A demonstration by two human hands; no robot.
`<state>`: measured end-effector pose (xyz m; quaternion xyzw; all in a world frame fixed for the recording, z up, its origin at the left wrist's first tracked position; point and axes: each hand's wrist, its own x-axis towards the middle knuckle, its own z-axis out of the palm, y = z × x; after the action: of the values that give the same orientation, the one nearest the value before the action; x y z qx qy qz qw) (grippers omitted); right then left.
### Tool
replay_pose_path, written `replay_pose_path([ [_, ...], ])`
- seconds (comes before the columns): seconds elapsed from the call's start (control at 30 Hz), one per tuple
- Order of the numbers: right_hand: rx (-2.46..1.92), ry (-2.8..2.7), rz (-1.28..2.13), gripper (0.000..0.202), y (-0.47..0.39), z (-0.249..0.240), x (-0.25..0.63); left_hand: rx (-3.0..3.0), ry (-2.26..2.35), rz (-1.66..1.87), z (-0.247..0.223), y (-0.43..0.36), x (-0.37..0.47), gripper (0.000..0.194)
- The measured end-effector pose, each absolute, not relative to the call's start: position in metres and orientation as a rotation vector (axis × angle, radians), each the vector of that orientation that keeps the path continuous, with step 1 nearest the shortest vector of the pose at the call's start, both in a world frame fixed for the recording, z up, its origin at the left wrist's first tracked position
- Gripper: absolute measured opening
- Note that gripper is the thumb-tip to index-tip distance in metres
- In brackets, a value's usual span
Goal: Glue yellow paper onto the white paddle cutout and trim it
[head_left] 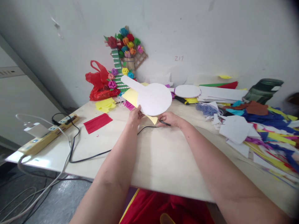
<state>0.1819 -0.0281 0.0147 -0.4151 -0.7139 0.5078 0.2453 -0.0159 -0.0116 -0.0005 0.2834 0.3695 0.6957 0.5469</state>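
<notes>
A white paddle-shaped cutout (156, 99), round with a long handle pointing up and left, is raised over the table together with yellow paper (131, 96) behind it. My left hand (135, 116) pinches their lower left edge. Just below the disc, my right hand (170, 119) is closed on a dark-handled tool (164, 123), which looks like scissors; its blades are not clearly visible. A corner of the yellow paper points down between my hands.
At left are a power strip (52, 137), cables, red paper (98, 123) and yellow scraps. Paper flowers (127, 43) and a red bag (98, 82) stand at the back. Coloured scraps (275, 137) and a dark green container (263, 90) lie right.
</notes>
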Motion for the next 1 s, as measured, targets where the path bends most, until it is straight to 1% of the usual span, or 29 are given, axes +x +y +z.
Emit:
replay_pose_path([
  [0.1,-1.125,-1.997,1.342,0.038,-0.0237,0.0108,0.1828,0.668,0.878,1.649,-0.0006,-0.0114,-0.0159,0.017],
  [0.23,-1.136,-2.049,1.283,0.035,-0.0224,0.0107,0.183,0.658,0.879,1.651,0.0008,-0.0124,-0.0154,0.013],
  [0.33,-1.134,-2.051,1.276,0.037,-0.0239,0.012,0.1824,0.651,0.868,1.661,0.0011,-0.0128,-0.015,0.01],
  [0.7,-1.12,-2.021,1.24,0.034,-0.0274,0.0136,0.1807,0.636,0.866,1.658,-0.0004,-0.0114,-0.0159,0.01],
  [1.0,-1.181,-2.008,1.264,0.039,-0.0259,0.0114,0.1803,0.62,0.859,1.67,0.0004,-0.0122,-0.0145,0.008],
])
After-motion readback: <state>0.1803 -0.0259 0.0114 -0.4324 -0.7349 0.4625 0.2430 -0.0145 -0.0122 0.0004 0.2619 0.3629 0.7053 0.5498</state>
